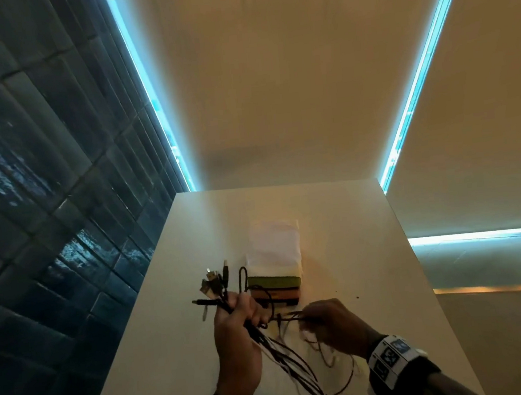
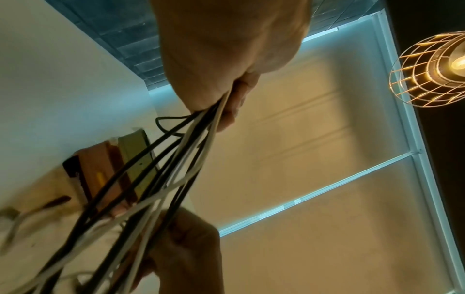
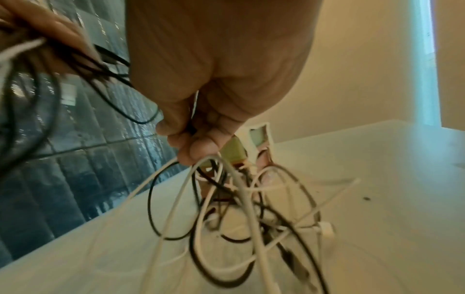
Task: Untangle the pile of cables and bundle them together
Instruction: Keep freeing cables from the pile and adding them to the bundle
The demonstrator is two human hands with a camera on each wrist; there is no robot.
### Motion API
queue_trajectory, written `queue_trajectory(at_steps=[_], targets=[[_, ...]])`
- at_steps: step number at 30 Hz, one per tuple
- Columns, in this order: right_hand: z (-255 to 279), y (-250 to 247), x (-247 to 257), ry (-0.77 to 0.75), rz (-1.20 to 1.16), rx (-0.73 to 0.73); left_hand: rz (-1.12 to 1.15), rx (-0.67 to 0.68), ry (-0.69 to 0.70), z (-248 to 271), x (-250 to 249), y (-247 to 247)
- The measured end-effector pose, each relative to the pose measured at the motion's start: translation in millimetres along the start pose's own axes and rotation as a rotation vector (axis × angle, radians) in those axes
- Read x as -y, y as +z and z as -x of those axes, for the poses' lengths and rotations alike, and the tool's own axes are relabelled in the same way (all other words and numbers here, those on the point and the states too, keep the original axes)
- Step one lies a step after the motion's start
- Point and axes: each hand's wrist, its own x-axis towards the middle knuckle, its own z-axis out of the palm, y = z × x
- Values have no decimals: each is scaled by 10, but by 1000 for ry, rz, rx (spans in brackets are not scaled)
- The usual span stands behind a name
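My left hand (image 1: pixel 235 338) is closed in a fist around a gathered bunch of cables (image 1: pixel 277 353), black and white mixed, held just above the white table (image 1: pixel 371 250) near its front edge. The plug ends (image 1: pixel 213 282) fan out of the top of my fist toward eleven o'clock, and the long tails trail down toward five o'clock onto the table. My right hand (image 1: pixel 330 322), just beside the left at three o'clock from it, has its fingers curled and pinching a thin black cable (image 1: pixel 286 318) that runs back to the left fist. In the right wrist view, the same hand also has loose white and black loops (image 3: pixel 236 208) hanging from it in a snarl over the table. I judge the work to be mid-way: one end of the bunch is gathered, but the tails are not yet sorted. The next move, I think, calls for drawing the pinched cable clear of the loops and laying it alongside the rest without tightening any knot. Behind the hands at twelve o'clock sits a stack of books (image 1: pixel 278 287) with something white on top. Black-and-white patterned bands (image 1: pixel 390 360) circle my wrists; I can read no brand, label or writing anywhere, as the frames are blurred.
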Motion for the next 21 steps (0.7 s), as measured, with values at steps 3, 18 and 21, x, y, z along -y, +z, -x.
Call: queue_trajectory(at_steps=[3, 18, 21], targets=[[52, -35, -267, 69, 65, 13, -2, 6, 3, 1, -129, -121], [-107, -156, -473, 172, 194, 27, -88, 16, 0, 170, -333, -207], [-126, -160, -400, 178, 190, 10, -110, 14, -3, 179, -334, -231]])
